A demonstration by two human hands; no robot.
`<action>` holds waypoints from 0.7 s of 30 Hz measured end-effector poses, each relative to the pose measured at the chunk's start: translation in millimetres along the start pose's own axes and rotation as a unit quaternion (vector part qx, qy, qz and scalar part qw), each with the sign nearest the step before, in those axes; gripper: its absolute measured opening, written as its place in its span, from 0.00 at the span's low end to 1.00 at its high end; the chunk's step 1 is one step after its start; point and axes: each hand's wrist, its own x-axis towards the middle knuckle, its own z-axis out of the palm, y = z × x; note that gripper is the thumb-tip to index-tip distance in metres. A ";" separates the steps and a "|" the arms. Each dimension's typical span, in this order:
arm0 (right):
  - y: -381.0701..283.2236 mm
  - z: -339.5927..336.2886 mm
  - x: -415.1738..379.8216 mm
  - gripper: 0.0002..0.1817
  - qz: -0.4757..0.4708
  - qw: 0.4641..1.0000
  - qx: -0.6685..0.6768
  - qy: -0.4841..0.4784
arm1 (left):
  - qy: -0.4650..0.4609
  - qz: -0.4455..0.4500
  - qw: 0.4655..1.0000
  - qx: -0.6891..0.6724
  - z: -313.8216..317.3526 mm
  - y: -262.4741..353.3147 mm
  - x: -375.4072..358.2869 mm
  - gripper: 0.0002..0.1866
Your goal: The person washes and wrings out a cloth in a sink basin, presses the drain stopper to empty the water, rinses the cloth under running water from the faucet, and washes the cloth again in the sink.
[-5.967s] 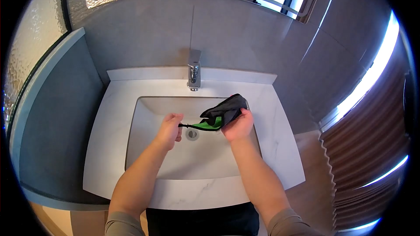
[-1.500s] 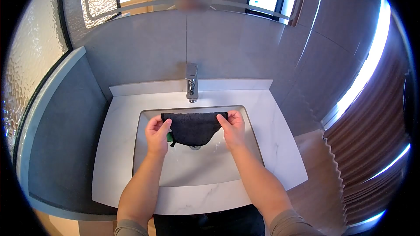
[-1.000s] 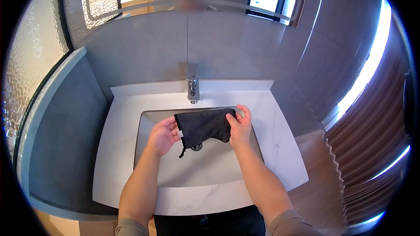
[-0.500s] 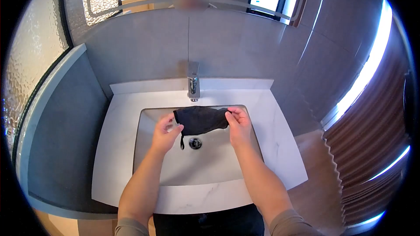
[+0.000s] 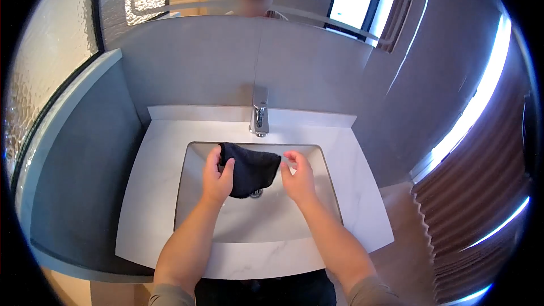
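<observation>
A black cloth (image 5: 249, 170) hangs over the sink basin (image 5: 266, 226), its lower edge partly covering the drain (image 5: 256, 193). My left hand (image 5: 219, 177) grips the cloth's left end between thumb and fingers. Just beyond the cloth's right corner is my right hand (image 5: 298, 178), its thumb and fingers apart, with a narrow gap between them and the fabric. The cloth spreads between both hands, its lower part drooping toward the drain.
A chrome faucet (image 5: 259, 114) stands behind the basin on the white marbled counter (image 5: 365, 192). Above is a mirror (image 5: 306, 0) reflecting a person. A low partition (image 5: 85, 164) stands at the left, and a brown pleated curtain (image 5: 476, 204) hangs at the right.
The cloth has turned and its lower part now hangs further down over the drain. My right hand has let go of its right end. The camera view has shifted slightly.
</observation>
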 end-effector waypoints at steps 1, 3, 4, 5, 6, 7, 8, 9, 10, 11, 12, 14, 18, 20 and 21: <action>-14.5 -0.9 1.9 0.10 -0.058 0.998 -0.028 -0.007 | 0.004 -0.031 0.999 -0.030 1.3 0.2 -1.6 0.21; -34.6 -1.3 4.8 0.08 -0.081 0.994 -0.035 -0.059 | 0.009 -0.065 0.996 -0.060 3.1 -4.7 -3.0 0.19; -35.8 1.5 7.8 0.08 -0.081 0.994 -0.037 -0.063 | 0.064 -0.053 0.994 -0.071 4.8 -10.7 -2.0 0.19; -34.0 5.5 9.9 0.10 -0.010 0.990 -0.036 -0.134 | 0.118 -0.042 0.989 -0.079 5.2 -15.8 -2.3 0.18; -29.5 10.2 9.0 0.12 0.063 0.977 -0.035 -0.202 | 0.166 -0.036 0.983 -0.071 3.3 -6.9 2.1 0.18; -18.0 19.6 7.3 0.12 0.064 0.975 -0.036 -0.207 | 0.202 -0.045 0.976 -0.060 -0.6 -0.2 5.7 0.18; -0.5 32.1 4.1 0.15 0.022 0.942 -0.165 -0.291 | 0.238 -0.056 0.968 -0.048 -3.6 2.9 6.7 0.17; 13.9 40.8 -0.8 0.19 -0.023 0.884 -0.289 -0.366 | 0.240 -0.060 0.968 -0.048 -6.0 -4.4 6.2 0.17; 24.5 44.1 -8.8 0.19 -0.024 0.882 -0.290 -0.370 | 0.240 -0.035 0.970 -0.022 -8.0 -15.1 7.5 0.17; 34.9 46.3 -19.6 0.21 -0.108 0.825 -0.356 -0.425 | 0.240 -0.009 0.971 0.003 -9.4 -24.1 7.9 0.17; 36.3 47.4 -25.4 0.24 -0.190 0.755 -0.415 -0.471 | 0.243 -0.009 0.970 0.003 -9.8 -22.1 8.1 0.17; 40.1 51.2 -33.8 0.26 -0.170 0.711 -0.447 -0.516 | 0.201 -0.014 0.979 -0.013 -7.8 -16.2 6.3 0.17; 42.5 51.9 -43.1 0.26 -0.118 0.708 -0.491 -0.494 | 0.196 -0.062 0.976 -0.077 -6.5 4.4 6.4 0.17; 37.7 47.2 -42.0 0.26 -0.131 0.710 -0.494 -0.485 | 0.193 -0.045 0.980 -0.035 -6.4 -11.3 8.2 0.17; 38.0 47.5 -42.2 0.25 -0.150 0.720 -0.470 -0.488 | 0.194 -0.039 0.979 -0.047 -6.0 -12.3 9.3 0.17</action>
